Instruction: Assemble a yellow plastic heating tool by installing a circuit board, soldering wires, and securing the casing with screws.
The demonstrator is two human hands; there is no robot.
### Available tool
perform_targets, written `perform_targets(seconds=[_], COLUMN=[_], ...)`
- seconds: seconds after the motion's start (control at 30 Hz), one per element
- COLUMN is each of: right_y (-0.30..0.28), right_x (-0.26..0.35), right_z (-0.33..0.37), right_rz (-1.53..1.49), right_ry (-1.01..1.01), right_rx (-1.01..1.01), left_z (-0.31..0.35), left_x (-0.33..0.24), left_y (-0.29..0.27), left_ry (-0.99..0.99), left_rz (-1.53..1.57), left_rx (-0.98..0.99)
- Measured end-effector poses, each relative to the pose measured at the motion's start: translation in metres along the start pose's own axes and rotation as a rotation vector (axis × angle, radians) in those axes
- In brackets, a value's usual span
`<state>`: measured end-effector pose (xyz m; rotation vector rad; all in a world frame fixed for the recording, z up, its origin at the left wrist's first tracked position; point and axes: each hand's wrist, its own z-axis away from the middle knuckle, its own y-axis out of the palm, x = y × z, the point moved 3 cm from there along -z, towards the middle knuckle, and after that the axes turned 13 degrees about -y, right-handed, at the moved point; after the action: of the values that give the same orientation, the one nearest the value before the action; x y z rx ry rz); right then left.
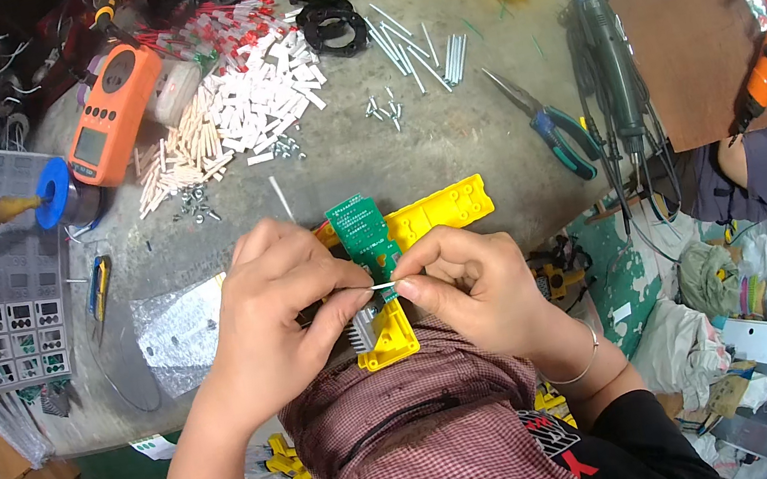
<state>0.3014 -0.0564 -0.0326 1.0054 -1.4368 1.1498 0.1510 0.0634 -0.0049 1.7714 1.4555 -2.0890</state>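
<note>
Casing (389,345), yellow plastic, near end over the apron (403,419); probably light and stiff, grip by the edges. Finned metal block (360,335) against its left side. Thin white strip (385,286) slightly farther, between both hands, across the green board's (359,233) near end. Strip looks light, bendy, easy to slip; pinch close to the ends. Left hand (289,281): thumb and index fingers together, clamped on left end. Right hand (472,280): same, right end. Board likely fragile, edges only. Farther on the surface (430,151): pliers (547,126) right, white sleeve pile (272,91) left.
</note>
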Motion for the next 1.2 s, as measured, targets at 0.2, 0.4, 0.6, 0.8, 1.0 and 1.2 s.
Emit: perform_targets(seconds=[0.2,0.4,0.6,0.8,1.0,1.2], right_y=[-0.009,-0.003,-0.003,0.006,0.003,0.0], right_x=[-0.008,-0.015,-0.005,-0.007,0.0,-0.005], right_z=[0.005,0.007,0.002,0.002,-0.005,0.001], right_rz=[0.064,0.008,0.089,-0.397,0.11,-0.007], right_ry=[-0.047,-0.111,-0.214,0.103,-0.01,-0.004], right_rx=[-0.04,-0.005,0.058,0.065,0.192,0.121], left_z=[-0.014,-0.022,-0.023,-0.019,-0.018,-0.023], left_x=[-0.007,-0.014,-0.017,-0.018,-0.019,-0.018], left_y=[-0.003,-0.004,-0.006,-0.01,-0.008,-0.007], left_ry=[-0.052,-0.048,-0.059,-0.102,-0.105,-0.113], left_rz=[-0.084,-0.194,-0.238,-0.199,-0.237,-0.266], left_rx=[0.135,0.234,0.243,0.223,0.218,0.293])
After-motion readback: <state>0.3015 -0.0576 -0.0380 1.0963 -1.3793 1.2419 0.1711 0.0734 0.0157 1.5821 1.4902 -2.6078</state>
